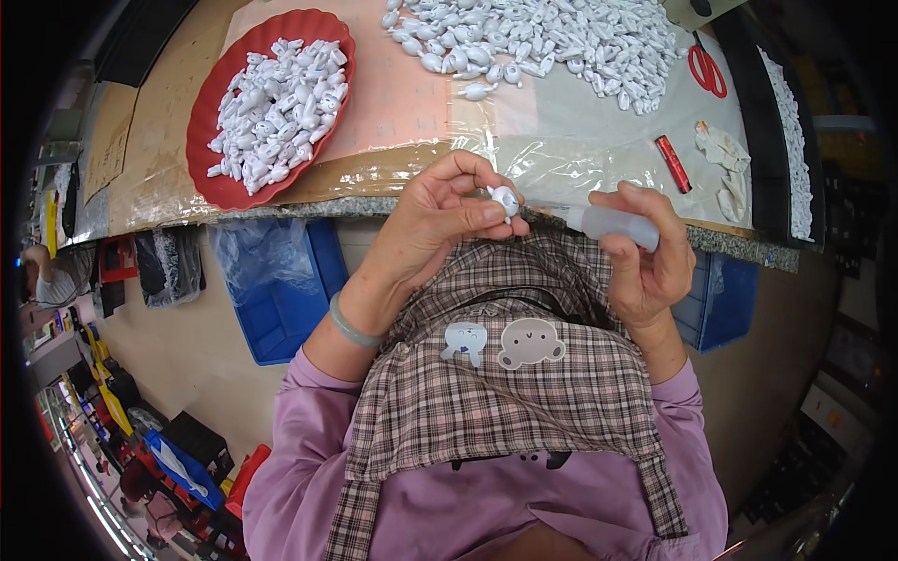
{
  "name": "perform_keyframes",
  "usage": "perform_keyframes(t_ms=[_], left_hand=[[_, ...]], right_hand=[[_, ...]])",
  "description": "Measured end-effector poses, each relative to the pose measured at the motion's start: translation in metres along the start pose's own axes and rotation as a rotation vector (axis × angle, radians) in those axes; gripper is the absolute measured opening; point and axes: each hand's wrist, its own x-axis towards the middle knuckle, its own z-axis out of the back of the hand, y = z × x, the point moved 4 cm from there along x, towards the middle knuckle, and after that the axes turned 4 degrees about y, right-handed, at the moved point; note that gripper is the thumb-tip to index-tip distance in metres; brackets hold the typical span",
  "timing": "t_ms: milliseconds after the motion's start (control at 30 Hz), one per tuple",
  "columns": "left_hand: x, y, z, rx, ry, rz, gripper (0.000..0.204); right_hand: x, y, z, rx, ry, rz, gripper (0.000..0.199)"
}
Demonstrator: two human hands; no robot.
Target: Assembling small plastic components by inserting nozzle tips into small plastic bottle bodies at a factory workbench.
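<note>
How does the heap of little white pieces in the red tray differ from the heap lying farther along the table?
The heap in the red tray sits contained in the tray; the loose heap lies spread on clear plastic sheeting. The tray heap is smaller and compact; the loose heap is larger and scattered. Both hold similar small white pieces.

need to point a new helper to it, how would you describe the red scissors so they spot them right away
Start at the big loose heap of small white parts at the table's far edge. Just right of it, on the clear plastic sheet, lie the scissors: their red loop handles stand out from the white pieces.
</note>
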Motion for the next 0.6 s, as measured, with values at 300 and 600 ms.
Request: perform_keyframes(t_ms=[300,600], left_hand=[[0.002,0.000,-0.001,-0.017,-0.027,0.046,0.030],[-0.001,0.000,0.004,-0.030,-0.035,0.059,0.026]], right_hand=[[-0.009,-0.029,-0.004,0.365,-0.100,-0.336,0.034],[-0.004,-0.068,-0.010,0.766,-0.197,-0.713,0.037]])
